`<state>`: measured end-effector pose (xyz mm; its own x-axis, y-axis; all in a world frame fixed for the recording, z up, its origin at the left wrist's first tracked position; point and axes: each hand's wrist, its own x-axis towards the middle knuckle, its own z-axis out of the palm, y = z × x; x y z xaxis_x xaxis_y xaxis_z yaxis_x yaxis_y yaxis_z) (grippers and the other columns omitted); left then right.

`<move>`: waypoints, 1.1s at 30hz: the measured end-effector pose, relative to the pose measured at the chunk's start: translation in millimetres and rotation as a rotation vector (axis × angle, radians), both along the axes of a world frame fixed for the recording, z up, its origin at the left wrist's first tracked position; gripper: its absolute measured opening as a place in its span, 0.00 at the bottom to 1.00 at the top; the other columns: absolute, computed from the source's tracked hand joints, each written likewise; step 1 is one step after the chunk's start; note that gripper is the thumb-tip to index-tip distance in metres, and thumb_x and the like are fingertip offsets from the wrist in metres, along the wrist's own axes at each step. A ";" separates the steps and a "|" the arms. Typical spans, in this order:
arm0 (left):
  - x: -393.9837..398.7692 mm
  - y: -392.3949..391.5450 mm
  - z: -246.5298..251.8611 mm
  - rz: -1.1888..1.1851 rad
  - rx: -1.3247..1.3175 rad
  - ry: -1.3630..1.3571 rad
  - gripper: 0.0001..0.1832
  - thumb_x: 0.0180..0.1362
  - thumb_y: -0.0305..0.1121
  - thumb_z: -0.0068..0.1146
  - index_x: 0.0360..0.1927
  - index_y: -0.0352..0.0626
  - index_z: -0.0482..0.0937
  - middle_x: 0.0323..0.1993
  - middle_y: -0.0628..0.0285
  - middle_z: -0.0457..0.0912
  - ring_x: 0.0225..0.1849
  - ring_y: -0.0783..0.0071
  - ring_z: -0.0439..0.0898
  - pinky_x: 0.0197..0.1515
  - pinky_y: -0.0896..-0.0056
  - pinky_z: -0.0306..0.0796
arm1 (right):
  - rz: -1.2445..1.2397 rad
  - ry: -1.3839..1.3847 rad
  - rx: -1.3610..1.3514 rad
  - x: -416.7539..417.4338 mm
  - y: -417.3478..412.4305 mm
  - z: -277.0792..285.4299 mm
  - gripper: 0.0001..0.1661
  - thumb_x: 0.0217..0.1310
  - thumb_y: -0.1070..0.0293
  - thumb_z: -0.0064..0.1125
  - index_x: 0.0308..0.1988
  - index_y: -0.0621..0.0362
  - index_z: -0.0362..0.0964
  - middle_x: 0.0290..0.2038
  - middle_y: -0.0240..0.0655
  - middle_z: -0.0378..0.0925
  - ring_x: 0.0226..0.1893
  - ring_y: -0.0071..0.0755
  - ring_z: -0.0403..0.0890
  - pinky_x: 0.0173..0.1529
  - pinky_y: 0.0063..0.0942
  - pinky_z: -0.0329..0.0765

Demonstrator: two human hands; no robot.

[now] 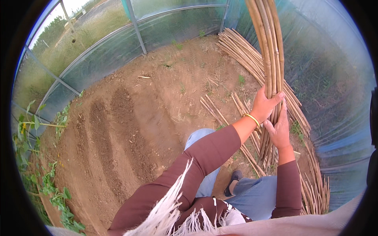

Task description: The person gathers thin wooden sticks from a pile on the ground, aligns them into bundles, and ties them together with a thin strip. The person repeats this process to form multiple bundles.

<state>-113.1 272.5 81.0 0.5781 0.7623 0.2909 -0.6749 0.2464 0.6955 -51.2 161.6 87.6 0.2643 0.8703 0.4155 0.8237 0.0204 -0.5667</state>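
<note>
A bundle of bamboo canes [273, 59] stands nearly upright before me, its top running out past the upper edge of the view. My left hand [265, 104], with a yellow bangle on the wrist, is wrapped around the canes. Just below it, my right hand [279, 132] clasps the same bundle from the other side, thumb and fingers around it. The lower ends of the held canes come down over loose canes [217, 110] lying on the soil. Behind the bundle lies a larger pile of canes [242, 53] along the plastic wall.
Clear plastic sheeting [330, 88] on a metal frame [137, 29] encloses the dirt floor [159, 124]. Shallow dug furrows [103, 141] run along the left. Leafy plants [59, 194] grow at the left edge. More canes [316, 188] lie by the right wall. My shoe [234, 183] is among the cane ends.
</note>
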 end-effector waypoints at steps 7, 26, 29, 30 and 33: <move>-14.8 40.6 5.2 0.049 -0.139 -0.189 0.14 0.61 0.44 0.58 0.40 0.45 0.73 0.31 0.67 0.77 0.36 0.75 0.76 0.46 0.70 0.70 | -0.223 -0.163 0.028 -14.3 7.0 -20.7 0.66 0.37 0.72 0.72 0.69 0.62 0.35 0.68 0.50 0.50 0.62 0.55 0.63 0.63 0.41 0.65; -46.5 67.8 5.1 -0.248 -0.438 -0.344 0.13 0.56 0.30 0.58 0.44 0.45 0.71 0.30 0.60 0.80 0.35 0.67 0.81 0.42 0.65 0.79 | -0.042 -0.114 -0.271 -25.5 7.6 50.4 0.49 0.37 0.70 0.69 0.61 0.62 0.57 0.46 0.49 0.75 0.48 0.53 0.77 0.56 0.41 0.71; -41.0 88.6 -15.6 -0.154 -0.473 -0.345 0.10 0.60 0.38 0.54 0.32 0.41 0.75 0.30 0.58 0.79 0.37 0.66 0.78 0.48 0.62 0.75 | -0.099 -0.682 -0.055 -35.4 8.5 59.3 0.48 0.40 0.69 0.68 0.63 0.57 0.57 0.58 0.44 0.65 0.62 0.46 0.62 0.66 0.44 0.57; -37.4 96.5 -19.4 -0.088 -0.481 -0.364 0.11 0.60 0.39 0.53 0.33 0.41 0.75 0.31 0.59 0.79 0.37 0.66 0.78 0.49 0.61 0.74 | -0.112 -0.712 0.012 -43.9 13.4 57.1 0.47 0.41 0.67 0.67 0.63 0.56 0.58 0.58 0.44 0.65 0.62 0.46 0.62 0.67 0.46 0.56; -33.6 110.8 -24.4 0.048 -0.506 -0.327 0.10 0.59 0.38 0.53 0.33 0.42 0.75 0.32 0.58 0.78 0.39 0.63 0.77 0.53 0.58 0.73 | 0.033 -0.661 0.057 -71.7 9.9 57.0 0.48 0.39 0.65 0.69 0.63 0.54 0.58 0.64 0.43 0.59 0.66 0.46 0.58 0.69 0.46 0.51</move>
<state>-146.7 383.3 56.6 0.4811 0.8756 0.0423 -0.8527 0.4562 0.2546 -122.9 171.6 144.6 -0.0885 0.8457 0.5262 0.9960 0.0669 0.0599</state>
